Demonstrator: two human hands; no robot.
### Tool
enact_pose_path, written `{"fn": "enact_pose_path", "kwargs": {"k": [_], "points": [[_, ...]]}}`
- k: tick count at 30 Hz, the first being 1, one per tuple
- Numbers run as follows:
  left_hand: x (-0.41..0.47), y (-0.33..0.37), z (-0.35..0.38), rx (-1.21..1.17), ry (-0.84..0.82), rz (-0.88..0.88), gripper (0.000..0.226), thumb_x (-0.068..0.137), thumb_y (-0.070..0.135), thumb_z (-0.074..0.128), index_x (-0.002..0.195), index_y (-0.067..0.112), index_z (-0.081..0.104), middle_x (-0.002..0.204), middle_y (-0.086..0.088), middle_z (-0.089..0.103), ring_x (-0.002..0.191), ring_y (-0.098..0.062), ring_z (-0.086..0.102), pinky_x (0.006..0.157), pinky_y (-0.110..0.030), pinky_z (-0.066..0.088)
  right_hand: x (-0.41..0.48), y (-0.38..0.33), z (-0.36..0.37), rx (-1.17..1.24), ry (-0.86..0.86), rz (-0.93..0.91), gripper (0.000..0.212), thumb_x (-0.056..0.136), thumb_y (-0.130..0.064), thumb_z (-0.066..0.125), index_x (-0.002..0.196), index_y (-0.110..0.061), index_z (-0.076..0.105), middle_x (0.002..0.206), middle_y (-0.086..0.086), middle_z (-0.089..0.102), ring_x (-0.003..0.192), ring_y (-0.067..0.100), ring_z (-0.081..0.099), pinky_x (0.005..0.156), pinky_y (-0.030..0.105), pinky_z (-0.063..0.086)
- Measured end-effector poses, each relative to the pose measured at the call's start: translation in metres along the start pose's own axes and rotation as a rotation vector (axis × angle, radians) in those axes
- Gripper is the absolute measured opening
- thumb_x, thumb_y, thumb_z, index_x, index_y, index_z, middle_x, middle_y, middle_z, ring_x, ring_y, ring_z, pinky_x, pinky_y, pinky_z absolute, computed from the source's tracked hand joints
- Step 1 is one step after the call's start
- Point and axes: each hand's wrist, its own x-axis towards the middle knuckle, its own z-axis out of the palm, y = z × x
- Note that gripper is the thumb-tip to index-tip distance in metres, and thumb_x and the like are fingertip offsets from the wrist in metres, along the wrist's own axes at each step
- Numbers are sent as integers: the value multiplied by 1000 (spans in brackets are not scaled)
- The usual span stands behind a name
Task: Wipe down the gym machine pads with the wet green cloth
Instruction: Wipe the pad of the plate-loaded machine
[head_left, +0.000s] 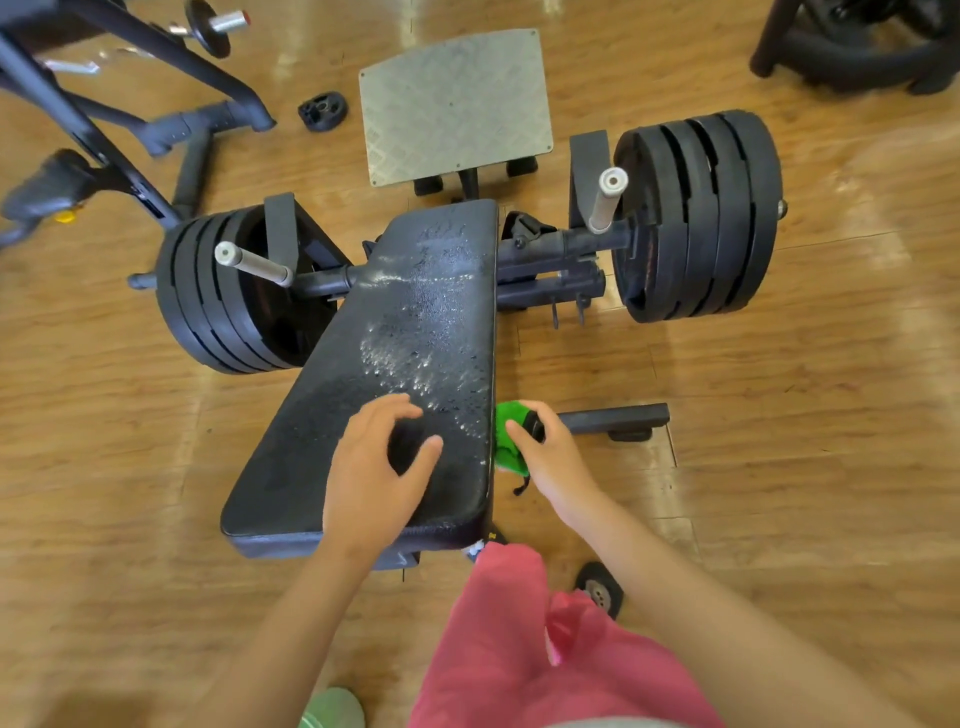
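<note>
A long black pad (395, 364) of the gym machine runs from the middle of the view down toward me, its far and right parts glistening with water droplets. My left hand (376, 467) hovers over the near end of the pad with fingers loosely curved, holding nothing. My right hand (545, 452) grips the bunched green cloth (509, 434) just off the pad's right edge, pressed against its side. A black strap dangles below the cloth.
Stacks of black weight plates (701, 218) sit on both ends of the machine's bar, the left stack (223, 296) close to the pad. A grey metal footplate (454, 104) lies beyond. Other machine frames (130, 104) stand at far left and far right on the wooden floor.
</note>
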Motion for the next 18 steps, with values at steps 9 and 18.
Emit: {"fn": "enact_pose_path", "kwargs": {"k": [9, 18], "points": [[41, -6, 5, 184, -171, 3, 44, 94, 41, 51, 131, 17, 52, 141, 3, 47, 133, -12, 36, 110, -30, 25, 65, -11, 9, 10, 115, 36, 19, 98, -15, 55, 116, -14, 57, 109, 4, 64, 105, 21, 61, 92, 39, 52], [170, -27, 43, 222, -425, 116, 48, 99, 32, 47, 142, 12, 41, 147, -3, 42, 138, -19, 33, 113, -32, 25, 129, -33, 16, -89, 223, 94, 22, 100, -17, 52, 122, -11, 54, 99, -8, 56, 91, 5, 53, 62, 5, 41]]}}
